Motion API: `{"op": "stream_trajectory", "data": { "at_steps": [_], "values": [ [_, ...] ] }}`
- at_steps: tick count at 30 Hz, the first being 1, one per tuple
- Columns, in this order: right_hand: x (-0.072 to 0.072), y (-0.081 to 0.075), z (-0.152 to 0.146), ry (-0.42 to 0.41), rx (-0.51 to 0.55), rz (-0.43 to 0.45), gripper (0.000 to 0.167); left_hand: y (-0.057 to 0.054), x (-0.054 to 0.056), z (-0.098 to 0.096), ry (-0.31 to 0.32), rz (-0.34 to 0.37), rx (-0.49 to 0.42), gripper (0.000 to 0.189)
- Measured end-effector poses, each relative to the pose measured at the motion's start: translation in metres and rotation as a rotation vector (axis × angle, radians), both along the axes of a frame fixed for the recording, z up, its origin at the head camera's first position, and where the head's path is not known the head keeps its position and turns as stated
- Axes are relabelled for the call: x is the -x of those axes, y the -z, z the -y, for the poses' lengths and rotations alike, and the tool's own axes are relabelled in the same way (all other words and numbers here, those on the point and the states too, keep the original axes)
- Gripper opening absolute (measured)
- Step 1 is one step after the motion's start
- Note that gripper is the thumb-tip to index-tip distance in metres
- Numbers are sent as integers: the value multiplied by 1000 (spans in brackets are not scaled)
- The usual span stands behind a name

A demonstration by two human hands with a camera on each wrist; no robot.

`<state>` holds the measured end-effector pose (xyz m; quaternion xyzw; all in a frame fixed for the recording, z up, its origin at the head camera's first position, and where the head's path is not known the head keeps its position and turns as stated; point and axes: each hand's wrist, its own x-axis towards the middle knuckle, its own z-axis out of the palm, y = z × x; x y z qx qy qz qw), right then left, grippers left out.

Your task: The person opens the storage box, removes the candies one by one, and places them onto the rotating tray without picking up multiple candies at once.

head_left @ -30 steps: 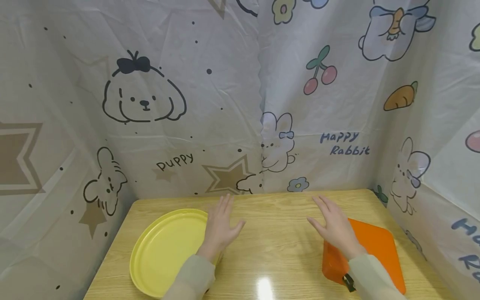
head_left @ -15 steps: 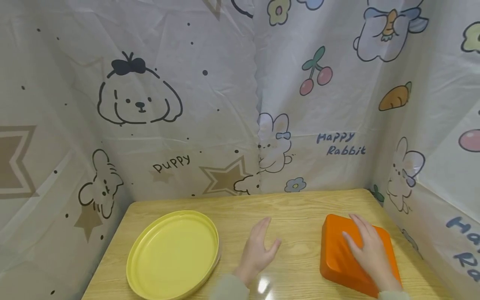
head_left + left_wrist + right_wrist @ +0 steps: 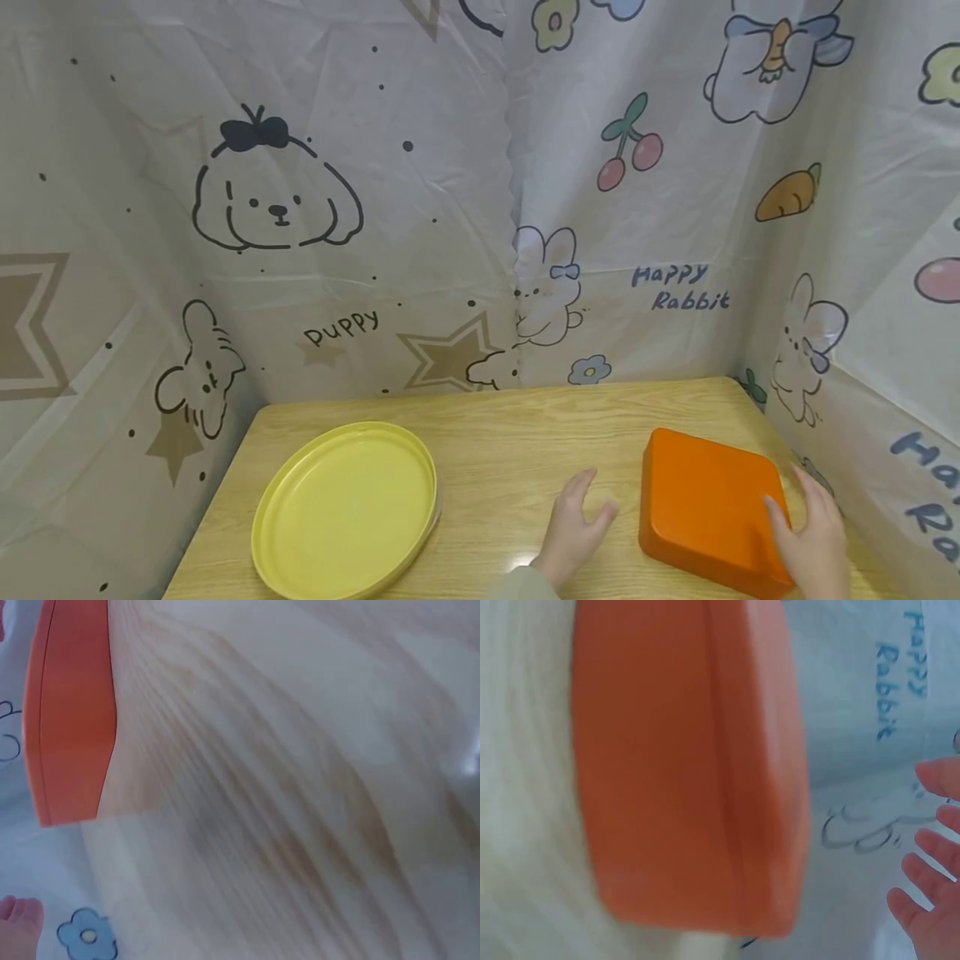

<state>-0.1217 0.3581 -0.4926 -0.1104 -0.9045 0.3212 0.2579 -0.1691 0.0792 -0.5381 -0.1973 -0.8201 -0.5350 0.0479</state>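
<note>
An orange box [image 3: 712, 504] with rounded corners lies flat on the right part of the wooden table. My left hand [image 3: 576, 527] is a short way left of it, fingers extended, thumb apart, holding nothing. On the box's other side is my right hand [image 3: 816, 533], fingers spread, its thumb overlapping the box's right edge in the head view. The right wrist view shows the orange box [image 3: 682, 765] close up, with the fingers of my right hand [image 3: 934, 855] apart from it at the edge. In the left wrist view the orange box [image 3: 75, 712] is at upper left.
A round yellow tray [image 3: 345, 508] with a raised rim lies on the left of the wooden table [image 3: 510, 433]. Printed curtains [image 3: 420, 208] with cartoon animals hang behind the table and along both sides. Light glares off the tabletop near the left wrist.
Both hands have moved right and toward me. My left hand has gone from beside the yellow tray to near the box's left side; my right has crossed over to its right edge.
</note>
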Motion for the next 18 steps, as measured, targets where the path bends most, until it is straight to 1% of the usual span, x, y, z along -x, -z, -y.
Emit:
{"op": "stream_trajectory", "data": {
  "at_steps": [4, 6, 8, 12, 15, 18],
  "values": [
    [-8, 9, -12, 57, 64, 101, 56, 6, 0, -12, 18, 105, -112, 58],
    [-10, 14, -14, 91, 91, 131, 55, 6, -1, -16, 21, 171, -168, 58],
    [-13, 18, -14, 139, 122, 169, 54, 3, -2, -21, 30, 240, -213, 56],
    [-15, 26, -14, 211, 207, 249, 54, -1, -4, -35, 53, 360, -247, 54],
    [-16, 31, -15, 240, 282, 329, 59, -1, -5, -46, 50, 423, -266, 52],
    [-14, 36, -14, 262, 341, 374, 61, 2, -7, -55, 35, 464, -274, 51]
  ]
}}
